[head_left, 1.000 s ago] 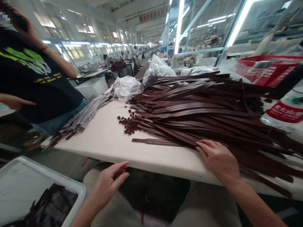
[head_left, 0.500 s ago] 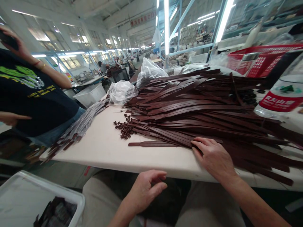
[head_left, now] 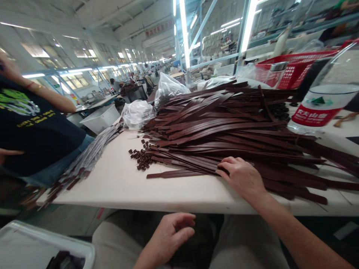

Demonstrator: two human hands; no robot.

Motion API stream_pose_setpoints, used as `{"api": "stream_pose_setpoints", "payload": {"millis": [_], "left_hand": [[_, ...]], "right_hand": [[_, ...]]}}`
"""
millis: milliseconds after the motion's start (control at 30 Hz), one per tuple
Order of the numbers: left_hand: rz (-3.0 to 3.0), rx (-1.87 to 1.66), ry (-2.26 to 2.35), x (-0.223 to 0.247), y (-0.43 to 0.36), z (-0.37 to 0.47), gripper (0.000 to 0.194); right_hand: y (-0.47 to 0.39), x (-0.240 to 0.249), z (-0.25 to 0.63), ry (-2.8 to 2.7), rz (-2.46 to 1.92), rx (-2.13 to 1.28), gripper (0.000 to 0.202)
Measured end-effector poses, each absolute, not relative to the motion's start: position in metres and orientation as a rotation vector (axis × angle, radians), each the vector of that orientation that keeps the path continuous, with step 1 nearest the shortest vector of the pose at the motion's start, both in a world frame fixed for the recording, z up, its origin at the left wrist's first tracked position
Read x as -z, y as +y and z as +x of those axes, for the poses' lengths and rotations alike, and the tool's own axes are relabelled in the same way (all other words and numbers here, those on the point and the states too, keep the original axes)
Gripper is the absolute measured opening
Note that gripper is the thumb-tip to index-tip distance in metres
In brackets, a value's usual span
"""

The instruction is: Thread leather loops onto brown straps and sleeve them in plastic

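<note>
A big heap of dark brown leather straps [head_left: 224,123] lies across the white table [head_left: 117,183]. My right hand [head_left: 241,177] rests palm down on the near edge of the heap, fingertips on the nearest straps. One strap [head_left: 174,174] sticks out to the left of that hand. My left hand [head_left: 171,233] hovers below the table edge over my lap, fingers loosely curled, holding nothing. A small pile of brown loops [head_left: 143,158] sits left of the heap.
A person in a dark shirt [head_left: 30,130] stands at the table's left end beside wrapped straps [head_left: 89,157]. Plastic bags [head_left: 137,112], a water bottle [head_left: 325,101] and a red basket [head_left: 294,67] stand behind. A white tray [head_left: 33,246] sits lower left.
My left hand has moved right, from beside the tray to under the table edge. My right hand has stayed on the straps while the view tilted upward and turned right.
</note>
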State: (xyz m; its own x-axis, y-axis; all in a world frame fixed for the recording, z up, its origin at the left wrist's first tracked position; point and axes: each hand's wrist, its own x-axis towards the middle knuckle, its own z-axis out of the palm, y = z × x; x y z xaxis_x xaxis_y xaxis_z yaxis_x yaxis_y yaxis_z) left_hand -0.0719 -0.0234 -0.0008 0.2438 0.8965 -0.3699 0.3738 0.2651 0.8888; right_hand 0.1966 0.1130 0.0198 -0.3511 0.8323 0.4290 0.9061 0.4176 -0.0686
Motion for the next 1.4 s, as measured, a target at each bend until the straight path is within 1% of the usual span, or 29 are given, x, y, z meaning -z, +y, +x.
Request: {"api": "stream_pose_setpoints", "payload": {"millis": [167, 333, 400, 533, 600, 700, 767, 933, 1000, 1067, 1133, 1200, 1267, 1400], "left_hand": [[1.312, -0.515, 1.338, 0.007, -0.024, -0.07, 0.037], [1.29, -0.562, 1.357, 0.01, -0.026, -0.069, 0.035], [1.297, -0.596, 1.359, 0.01, -0.024, -0.069, 0.034], [1.312, -0.701, 1.32, 0.004, -0.015, -0.066, 0.034], [1.252, -0.783, 1.258, -0.002, -0.009, -0.062, 0.04], [1.065, -0.903, 1.092, -0.012, 0.002, -0.052, 0.056], [0.931, -0.972, 0.979, -0.019, 0.008, -0.043, 0.06], [0.582, -1.103, 0.892, -0.032, 0.019, -0.029, 0.049], [0.516, -1.155, 0.908, -0.034, 0.019, -0.029, 0.046], [0.516, -1.191, 0.926, -0.034, 0.018, -0.03, 0.042], [0.542, -1.191, 0.953, -0.031, 0.015, -0.033, 0.041], [0.551, -1.177, 0.988, -0.028, 0.012, -0.036, 0.042], [0.545, -1.173, 1.036, -0.024, 0.009, -0.042, 0.043], [0.546, -1.171, 1.127, -0.018, 0.004, -0.056, 0.04]], "right_hand": [[0.116, -0.02, 0.193, -2.312, -1.48, 0.316, 0.008], [0.126, -0.019, 0.193, -2.293, -1.484, 0.482, 0.018], [0.126, -0.023, 0.194, -2.264, -1.48, 0.541, 0.023], [0.105, -0.044, 0.197, -2.15, -1.361, 0.555, 0.045], [0.085, -0.055, 0.198, -2.104, -1.244, 0.397, 0.048], [0.05, -0.065, 0.201, -2.098, -1.155, -0.021, 0.042], [0.029, -0.068, 0.204, -2.108, -1.145, -0.253, 0.037], [-0.004, -0.07, 0.213, -2.079, -1.175, -0.574, 0.035], [-0.01, -0.068, 0.218, -2.04, -1.262, -0.816, 0.037], [-0.014, -0.062, 0.223, -1.962, -1.368, -1.146, 0.039], [-0.017, -0.053, 0.227, -1.845, -1.421, -1.476, 0.045], [-0.021, -0.04, 0.231, -1.729, -1.403, -1.715, 0.051], [-0.024, -0.025, 0.234, -1.62, -1.361, -1.858, 0.054], [-0.032, -0.002, 0.238, -1.376, -1.253, -2.136, 0.05]]}}
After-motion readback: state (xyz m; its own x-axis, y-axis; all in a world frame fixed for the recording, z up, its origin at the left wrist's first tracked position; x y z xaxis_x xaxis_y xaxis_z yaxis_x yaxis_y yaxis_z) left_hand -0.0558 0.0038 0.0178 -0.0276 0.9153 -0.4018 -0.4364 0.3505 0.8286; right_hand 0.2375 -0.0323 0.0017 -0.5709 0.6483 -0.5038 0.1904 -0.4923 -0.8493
